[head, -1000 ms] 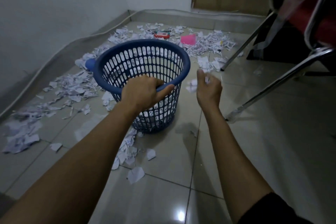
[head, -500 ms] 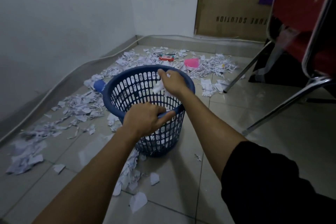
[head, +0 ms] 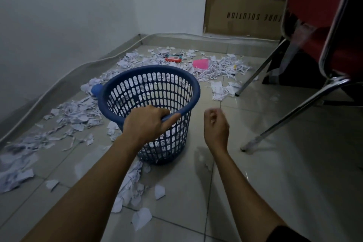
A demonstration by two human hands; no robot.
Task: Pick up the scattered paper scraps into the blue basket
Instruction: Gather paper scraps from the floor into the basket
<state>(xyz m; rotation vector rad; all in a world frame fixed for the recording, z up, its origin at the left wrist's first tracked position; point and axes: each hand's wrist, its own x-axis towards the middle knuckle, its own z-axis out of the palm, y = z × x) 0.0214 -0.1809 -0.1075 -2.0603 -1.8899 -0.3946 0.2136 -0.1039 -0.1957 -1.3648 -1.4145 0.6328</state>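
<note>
Paper scraps (head: 78, 112) litter the floor left of and beyond the blue basket (head: 151, 92), whose near rim the left hand (head: 146, 124) grips, so the right hand (head: 216, 125), loosely curled and empty, would best sweep handfuls there, clear of the chair legs (head: 290, 118) right of the basket.

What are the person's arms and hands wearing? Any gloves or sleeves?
No gloves: the left hand and the right hand are bare, with no rings, watch or bracelet showing. Both forearms are bare too. A black sleeve edge shows high on the right arm.
</note>
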